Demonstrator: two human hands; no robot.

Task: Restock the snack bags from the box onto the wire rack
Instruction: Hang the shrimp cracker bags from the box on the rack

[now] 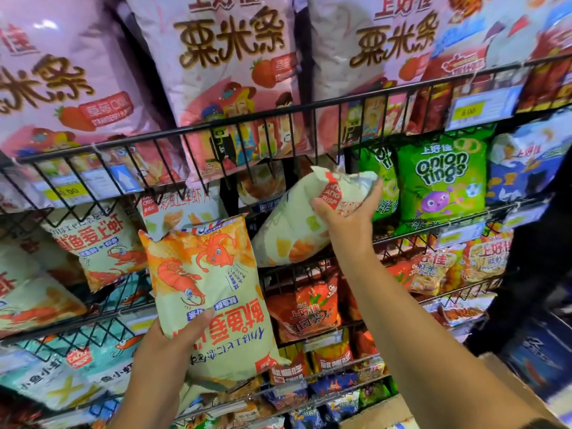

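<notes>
My left hand grips the lower end of a pale green snack bag printed with an orange squid and shrimp; I hold it upside down in front of the black wire rack. My right hand grips the top end of a second pale bag with yellow and orange shapes. That bag lies tilted on the middle shelf, its far corner pushed in under the shelf above. The cardboard box shows only as a brown edge at the bottom right.
Large pink strawberry snack bags fill the top shelf. Green onion rings bags stand right of my right hand. Shrimp snack bags sit at the left, red and orange bags below. Yellow price tags hang on the shelf fronts.
</notes>
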